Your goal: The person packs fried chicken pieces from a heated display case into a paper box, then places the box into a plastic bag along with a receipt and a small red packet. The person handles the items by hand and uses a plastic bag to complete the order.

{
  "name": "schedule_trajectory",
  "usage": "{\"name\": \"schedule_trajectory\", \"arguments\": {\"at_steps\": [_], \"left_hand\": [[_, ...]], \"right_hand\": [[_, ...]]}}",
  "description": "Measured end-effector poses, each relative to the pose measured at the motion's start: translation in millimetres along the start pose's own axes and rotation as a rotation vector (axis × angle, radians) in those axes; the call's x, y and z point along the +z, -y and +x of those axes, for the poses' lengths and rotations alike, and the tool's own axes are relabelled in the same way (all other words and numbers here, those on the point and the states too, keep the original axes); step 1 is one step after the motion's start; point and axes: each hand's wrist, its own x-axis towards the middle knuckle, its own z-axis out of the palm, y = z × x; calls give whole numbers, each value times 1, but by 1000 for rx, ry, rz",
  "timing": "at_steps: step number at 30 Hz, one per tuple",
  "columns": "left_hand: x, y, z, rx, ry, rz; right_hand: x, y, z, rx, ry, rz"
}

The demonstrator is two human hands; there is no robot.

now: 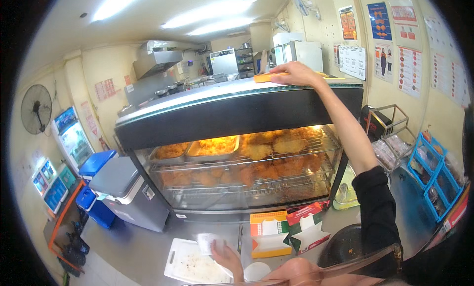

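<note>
My right hand (295, 73) reaches up over the top of the glass-fronted food warmer (237, 111), its fingers closed on a flat orange carton (266, 78). Low in front, my left hand (227, 259) grips a small white paper piece (206, 242), smeared by motion. That hand hovers above a white cutting board (185, 264) dotted with crumbs. Just right of it, an open orange-and-green food box (270, 246) and an open red-and-green food box (309, 231) stand on the counter. Behind the glass lie trays and racks of golden fried food (212, 147).
A black pan-like round thing (340, 249) sits by my right sleeve. To the right are blue baskets (434, 177), a wire rack (392, 138) and a yellowish container (344, 192). Grey and blue coolers (133, 192) stand left of the warmer.
</note>
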Motion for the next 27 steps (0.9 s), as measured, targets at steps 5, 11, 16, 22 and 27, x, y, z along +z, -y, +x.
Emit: {"name": "schedule_trajectory", "arguments": {"at_steps": [5, 11, 16, 22, 27], "left_hand": [[-28, -107, 22, -33, 202, -480], [-26, -159, 0, -672, 937, -1571], [-36, -123, -36, -1028, 1060, -1137], [-44, -96, -87, -1082, 1178, -1062], [-42, -97, -97, -957, 1186, -849]], "right_hand": [[6, 68, -61, -210, -719, -276], [73, 171, -282, -676, -461, -47], [101, 190, -365, -398, 73, 572], [115, 186, -393, 10, 100, 259], [118, 194, -389, -107, 149, 141]]}}
